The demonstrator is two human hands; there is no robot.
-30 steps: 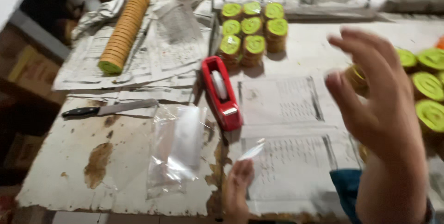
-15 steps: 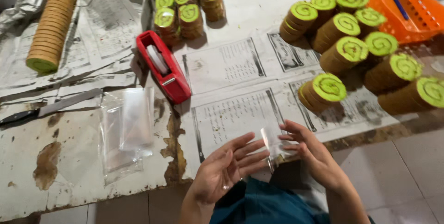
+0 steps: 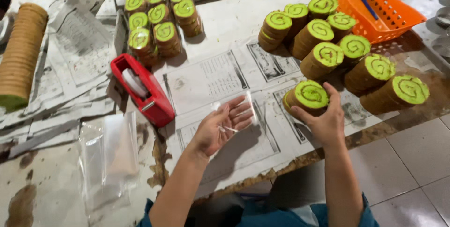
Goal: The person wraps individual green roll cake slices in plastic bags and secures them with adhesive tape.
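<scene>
Where newspaper [image 3: 211, 74] covers the table [image 3: 56, 194], tiled floor [image 3: 412, 156] adjoins.

- Biscuit stack [image 3: 309, 96] under the right hand [image 3: 324, 123]: tan-brown sides, bright green top with a pale spiral.
- Lying stacks [image 3: 342, 53] at 1 o'clock: the same green swirled faces on brown.
- Upright stacks [image 3: 159, 23] at 11 o'clock: green tops, brown sides.
- Long roll [image 3: 19, 56] at 9 o'clock: tan with a green end.
- Tape dispenser [image 3: 143, 91]: red, with a whitish roll.
- Basket [image 3: 375, 9] at 1 o'clock: orange, perforated, holding a blue pen [image 3: 367, 4].
- Clear bag [image 3: 236, 112] at the left hand [image 3: 221, 124]: colourless, glossy.
- Plastic bags [image 3: 110, 156] at 8 o'clock: transparent.
- Newspaper [image 3: 211, 79]: grey-white with black print.
- Floor tiles [image 3: 417, 156]: pale grey.
</scene>
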